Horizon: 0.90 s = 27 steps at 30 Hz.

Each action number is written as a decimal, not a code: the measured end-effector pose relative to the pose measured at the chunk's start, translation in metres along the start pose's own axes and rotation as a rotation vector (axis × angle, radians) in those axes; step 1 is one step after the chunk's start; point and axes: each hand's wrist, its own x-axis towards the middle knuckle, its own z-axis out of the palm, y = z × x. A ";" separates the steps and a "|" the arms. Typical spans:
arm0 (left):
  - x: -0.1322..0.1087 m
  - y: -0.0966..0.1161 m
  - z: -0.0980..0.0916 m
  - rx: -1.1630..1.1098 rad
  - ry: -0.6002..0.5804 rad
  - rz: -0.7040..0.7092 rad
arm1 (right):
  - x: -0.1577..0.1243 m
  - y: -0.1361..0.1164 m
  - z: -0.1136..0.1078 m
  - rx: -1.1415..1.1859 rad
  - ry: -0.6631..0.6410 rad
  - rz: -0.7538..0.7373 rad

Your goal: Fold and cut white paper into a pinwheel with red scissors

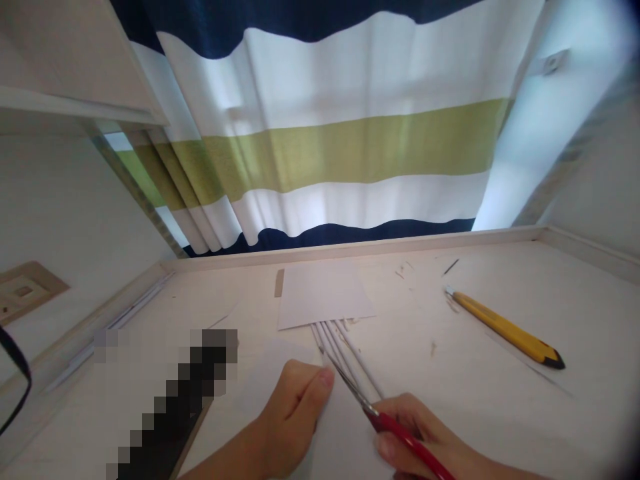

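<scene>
My right hand (pixel 425 433) is closed around red-handled scissors (pixel 380 417), whose blades point up and left into a sheet of white paper (pixel 280 380). My left hand (pixel 293 417) is curled with its thumb pressing that paper down beside the blades. Several thin white paper strips (pixel 345 357) run from the scissors toward a separate white paper square (pixel 323 293) lying farther back on the table.
A yellow utility knife (pixel 505 329) lies at the right on the white table (pixel 500 400). A dark blurred-out object (pixel 175 407) sits at the front left. Small paper scraps (pixel 405 272) are scattered near the back edge. A striped curtain (pixel 330 133) hangs behind.
</scene>
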 end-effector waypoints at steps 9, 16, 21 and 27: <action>-0.004 -0.008 0.004 0.085 0.132 -0.100 | 0.006 -0.009 0.000 -0.084 0.034 0.077; -0.009 -0.011 0.005 -0.021 0.151 -0.191 | 0.008 -0.011 0.003 -0.051 0.061 0.097; -0.012 -0.012 0.005 -0.102 0.203 -0.293 | 0.008 -0.009 0.003 0.005 0.076 0.097; -0.011 -0.013 0.003 -0.128 0.214 -0.317 | 0.008 -0.004 0.001 -0.023 0.067 0.052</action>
